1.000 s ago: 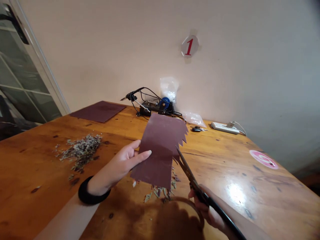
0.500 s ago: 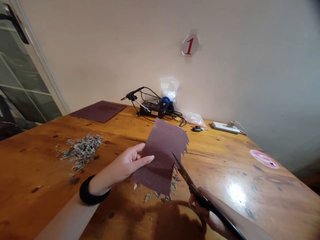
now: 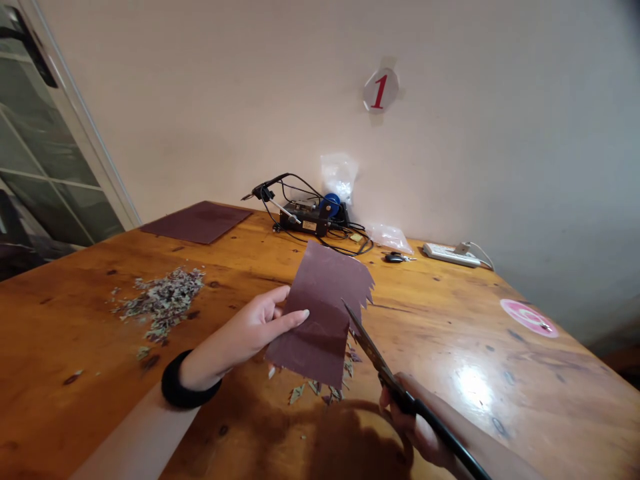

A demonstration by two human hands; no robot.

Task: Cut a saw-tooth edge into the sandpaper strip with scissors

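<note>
Slightly lower than a second earlier, the brown sheet was held above the table, its upper right edge jagged. Nearest, the right hand had its fingers wrapped round the handles of the scissors, whose tip overlapped the sheet's right side. The left hand pinched the sheet's left edge between thumb and fingers. Loose scraps lay beneath; a shred pile lay leftward. Farther back were a second sheet and a black device with cables.

Glossy wooden table before pale wall
</note>
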